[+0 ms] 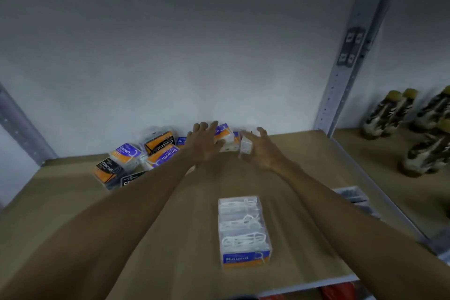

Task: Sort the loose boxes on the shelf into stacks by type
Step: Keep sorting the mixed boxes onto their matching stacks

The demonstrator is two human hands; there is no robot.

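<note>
Brown shelf board [73,202]: my right hand [261,151] grips a small white box [246,146]; left hand [204,143], fingers spread, covers loose boxes [136,156] at twelve o'clock.

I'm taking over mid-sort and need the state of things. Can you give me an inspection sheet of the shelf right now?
Surface: tan shelf board, mostly bare at the front.
Job's things: Round box lying alone near the front; loose pile of Smooth and Charcoal boxes at the back left; more boxes at the back centre, partly hidden by the hands.
Clutter: nothing seen.
Hands: left hand spread open over the back boxes; right hand gripping a small white box.
Cables: nothing seen.
Surroundings: grey wall behind, metal upright, bottles on the neighbouring shelf to the right.
</note>
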